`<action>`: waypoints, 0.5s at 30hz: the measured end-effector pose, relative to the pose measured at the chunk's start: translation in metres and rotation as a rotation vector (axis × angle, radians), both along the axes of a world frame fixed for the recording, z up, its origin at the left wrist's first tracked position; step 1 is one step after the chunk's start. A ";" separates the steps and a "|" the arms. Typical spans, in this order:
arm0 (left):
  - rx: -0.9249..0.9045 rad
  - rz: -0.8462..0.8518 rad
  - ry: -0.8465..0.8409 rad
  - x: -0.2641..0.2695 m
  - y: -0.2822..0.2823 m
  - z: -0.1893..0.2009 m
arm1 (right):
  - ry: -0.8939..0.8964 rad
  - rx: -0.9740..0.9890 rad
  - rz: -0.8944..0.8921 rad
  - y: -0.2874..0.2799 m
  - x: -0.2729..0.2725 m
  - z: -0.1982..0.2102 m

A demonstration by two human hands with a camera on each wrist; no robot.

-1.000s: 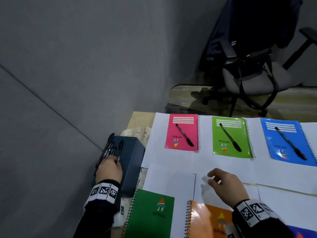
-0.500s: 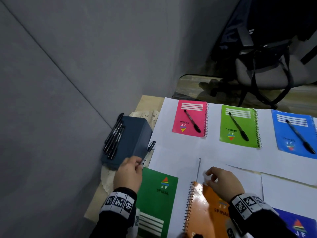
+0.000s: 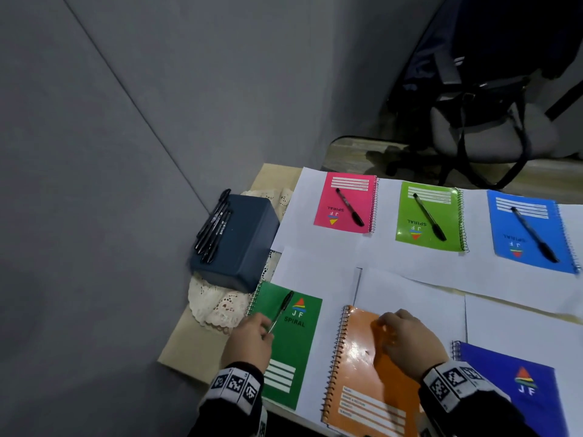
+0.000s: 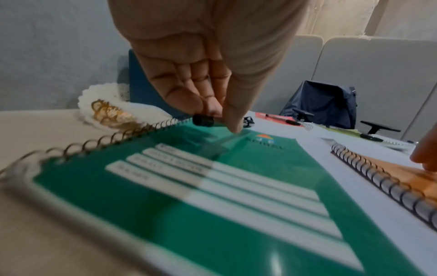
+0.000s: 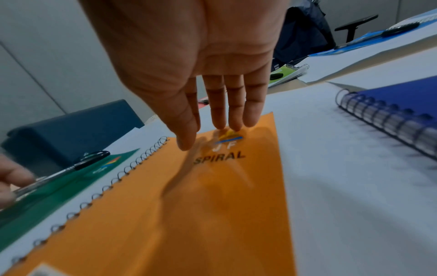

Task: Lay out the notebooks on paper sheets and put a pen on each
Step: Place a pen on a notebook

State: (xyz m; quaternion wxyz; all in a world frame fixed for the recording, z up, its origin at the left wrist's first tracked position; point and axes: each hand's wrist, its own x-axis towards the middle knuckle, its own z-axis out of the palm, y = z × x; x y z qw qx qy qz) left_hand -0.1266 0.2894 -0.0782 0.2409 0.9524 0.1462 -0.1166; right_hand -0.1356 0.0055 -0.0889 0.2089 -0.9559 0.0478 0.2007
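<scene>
My left hand (image 3: 252, 337) pinches a black pen (image 3: 281, 310) by its rear end, just over the dark green notebook (image 3: 291, 351); the pen's end (image 4: 203, 120) shows between thumb and fingers. My right hand (image 3: 407, 337) rests with straight fingers (image 5: 234, 115) on the orange notebook (image 3: 356, 373). A dark blue notebook (image 3: 517, 392) lies to its right. In the far row the pink (image 3: 345, 201), light green (image 3: 429, 216) and blue (image 3: 533, 231) notebooks each carry a pen. All lie on white paper sheets (image 3: 315, 269).
A dark box (image 3: 239, 241) with several spare pens (image 3: 214, 227) on top stands on a lace doily (image 3: 214, 301) at the table's left edge. A grey wall is at the left. An office chair (image 3: 485, 127) stands beyond the table.
My left hand took a pen from the box and brought it down over the dark green notebook. My right hand settled onto the orange notebook.
</scene>
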 end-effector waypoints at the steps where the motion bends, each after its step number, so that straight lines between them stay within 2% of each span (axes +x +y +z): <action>1: 0.000 0.011 0.014 -0.004 0.000 -0.004 | 0.001 -0.015 0.015 -0.001 -0.005 -0.001; 7: -0.038 0.082 0.059 -0.015 0.002 -0.020 | -0.020 -0.085 0.086 0.002 -0.022 -0.008; 15: -0.148 0.116 0.091 -0.015 0.005 -0.019 | -0.044 -0.081 0.071 -0.001 -0.024 -0.010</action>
